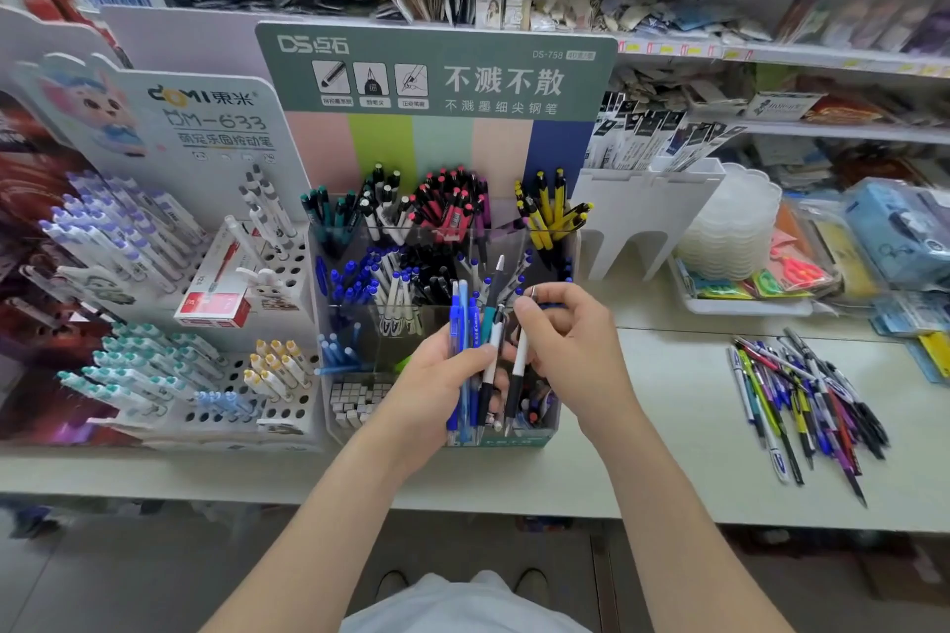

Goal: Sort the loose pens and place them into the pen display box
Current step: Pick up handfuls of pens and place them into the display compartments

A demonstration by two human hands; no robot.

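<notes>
L hand (432, 391) grips blue+teal pens (465, 324) | R hand (570, 344) pinches blk/wht pen (520, 361)

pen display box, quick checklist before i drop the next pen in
1. Left hand grips the pen bundle: ok.
2. Right hand pinches one black-and-white pen: ok.
3. That pen is clear of the bundle: cannot tell, they overlap in this view.
4. Matching slot in the pen display box picked out: cannot tell, the hands hide the front compartments.
5. Loose pile on the table all sorted: not ok, many pens lie there.
</notes>
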